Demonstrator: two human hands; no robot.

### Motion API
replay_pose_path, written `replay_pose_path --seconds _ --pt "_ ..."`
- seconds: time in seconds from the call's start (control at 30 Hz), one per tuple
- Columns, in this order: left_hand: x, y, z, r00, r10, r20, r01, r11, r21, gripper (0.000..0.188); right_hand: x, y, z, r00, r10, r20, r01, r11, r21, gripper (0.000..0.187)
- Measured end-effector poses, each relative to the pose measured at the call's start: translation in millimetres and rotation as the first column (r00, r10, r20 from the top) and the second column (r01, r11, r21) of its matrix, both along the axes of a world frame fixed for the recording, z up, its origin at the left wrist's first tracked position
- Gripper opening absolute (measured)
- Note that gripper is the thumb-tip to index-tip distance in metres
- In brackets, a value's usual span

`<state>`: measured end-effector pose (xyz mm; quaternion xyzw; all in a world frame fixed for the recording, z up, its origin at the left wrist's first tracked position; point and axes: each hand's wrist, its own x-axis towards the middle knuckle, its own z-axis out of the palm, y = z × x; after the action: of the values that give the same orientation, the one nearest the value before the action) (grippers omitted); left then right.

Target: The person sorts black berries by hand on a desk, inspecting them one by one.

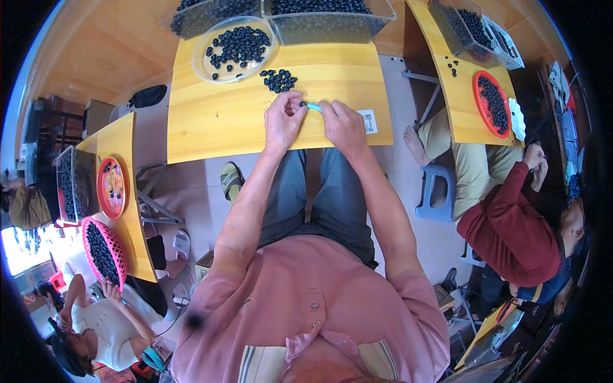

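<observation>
Over the near half of the yellow table [217, 121], my left hand [283, 124] pinches a small dark round bead [303, 104] between thumb and fingers. My right hand [343, 124] is closed around a slim light-blue tool [315, 107]; its tip points at the bead, and whether they touch I cannot tell. Just beyond my left hand lies a loose cluster of dark beads [278, 81]. Farther back on the left stands a round clear tray [200, 60] with many more of them.
Two clear bins [329, 32] of dark beads stand along the far edge. A white label [370, 121] lies right of my right hand. At side tables, one person in a dark red top [527, 223] sits right, and another holds a pink basket [117, 246] left. A blue stool [437, 191] stands right.
</observation>
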<state>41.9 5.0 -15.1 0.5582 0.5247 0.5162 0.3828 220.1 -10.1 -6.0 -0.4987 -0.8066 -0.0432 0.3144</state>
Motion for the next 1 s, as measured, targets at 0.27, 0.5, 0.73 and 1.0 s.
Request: replay_pose_path --seconds 0.27,0.5,0.73,1.0 --pt "-1.5 -1.0 1.0 1.000 -0.002 0.007 0.002 0.999 -0.048 0.031 -0.6 3.1 -1.2 0.999 -0.003 -0.046 0.001 1.000 -0.031 0.016" --pt "-3.0 0.3 -2.0 0.983 0.004 0.182 0.005 0.999 -0.051 0.027 -0.7 6.9 -1.1 0.995 -0.100 -0.013 0.099 0.993 -0.071 0.015" --pt "-10.0 -2.1 9.3 0.993 0.111 0.040 -0.114 0.992 0.061 0.015 1.9 3.9 -2.9 0.996 -0.091 0.003 0.091 0.994 -0.066 0.016" --pt "-75.6 70.6 80.7 0.687 0.642 -0.339 -0.265 0.657 0.706 0.017 0.4 2.9 -2.2 0.996 -0.091 -0.018 0.090 0.994 -0.055 0.015"
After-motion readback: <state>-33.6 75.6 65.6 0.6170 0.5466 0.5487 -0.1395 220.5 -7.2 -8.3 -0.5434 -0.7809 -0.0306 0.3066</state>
